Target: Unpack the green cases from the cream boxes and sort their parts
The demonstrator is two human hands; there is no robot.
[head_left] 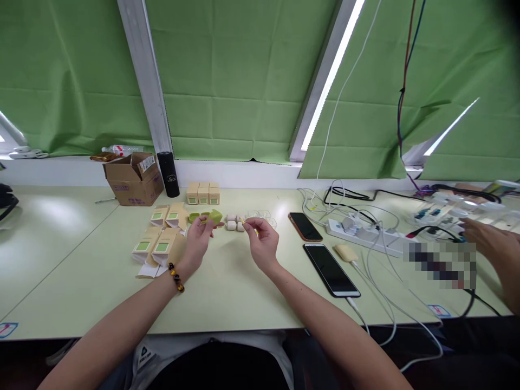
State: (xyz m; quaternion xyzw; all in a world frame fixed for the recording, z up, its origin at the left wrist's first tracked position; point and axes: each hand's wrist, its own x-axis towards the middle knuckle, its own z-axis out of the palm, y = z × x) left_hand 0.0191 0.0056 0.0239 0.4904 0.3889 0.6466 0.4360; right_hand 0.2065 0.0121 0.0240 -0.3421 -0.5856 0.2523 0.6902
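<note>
Fingers [205, 225] of the left hand [197, 242] are closed on a small green piece [214, 217], held just above the bench [227, 292]; those of the right hand [263, 244] are pinched on a thin yellowish item [242, 220] too small to be identified. Both hands are flanked by folded cartons [161, 242] on the left and two phones [331, 269] on the right, with small white cubes [234, 222] just behind. Open bench surface is left between the hands and the near edge, while cables and a power strip [368, 234] crowd the far right, where another person's hand [487, 241] is seen.

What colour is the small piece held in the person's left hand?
Light green: the small plastic piece in the left hand shows best in the head view.
</note>
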